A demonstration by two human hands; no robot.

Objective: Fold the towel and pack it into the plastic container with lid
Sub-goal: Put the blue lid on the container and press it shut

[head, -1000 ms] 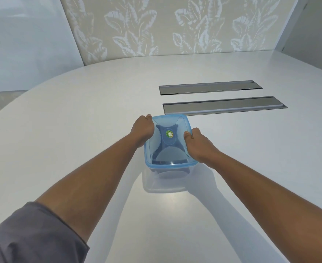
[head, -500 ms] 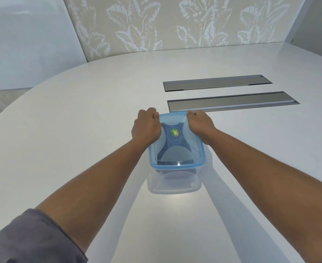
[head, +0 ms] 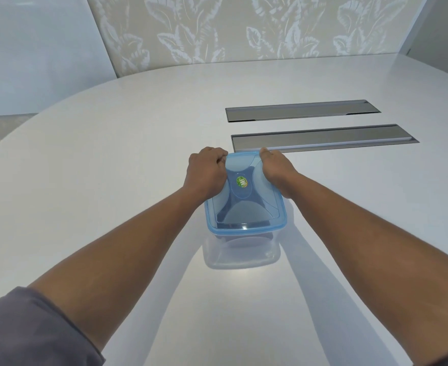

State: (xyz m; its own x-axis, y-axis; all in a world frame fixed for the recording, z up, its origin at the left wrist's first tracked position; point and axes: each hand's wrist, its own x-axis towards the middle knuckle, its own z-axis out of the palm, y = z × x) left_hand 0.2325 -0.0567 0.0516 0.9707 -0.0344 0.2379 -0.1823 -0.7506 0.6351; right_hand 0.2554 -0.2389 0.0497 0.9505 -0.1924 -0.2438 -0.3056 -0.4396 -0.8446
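A clear plastic container point(head: 241, 254) stands on the white table, capped by a translucent blue lid point(head: 244, 207) with a small green sticker. A dark towel point(head: 246, 236) shows dimly through the lid and the near wall. My left hand point(head: 207, 173) is curled over the lid's far left corner. My right hand point(head: 275, 167) presses on the far right corner, fingers wrapped over the rim. Both hands grip the lid's far edge.
Two long grey recessed panels point(head: 323, 138) lie flush in the white table point(head: 112, 180) just beyond the container and to the right. A leaf-patterned wall stands behind the table's curved far edge.
My right hand has slid from the lid's right side to its far right corner. My left hand shifted slightly farther along the left corner. The container has stayed in place.
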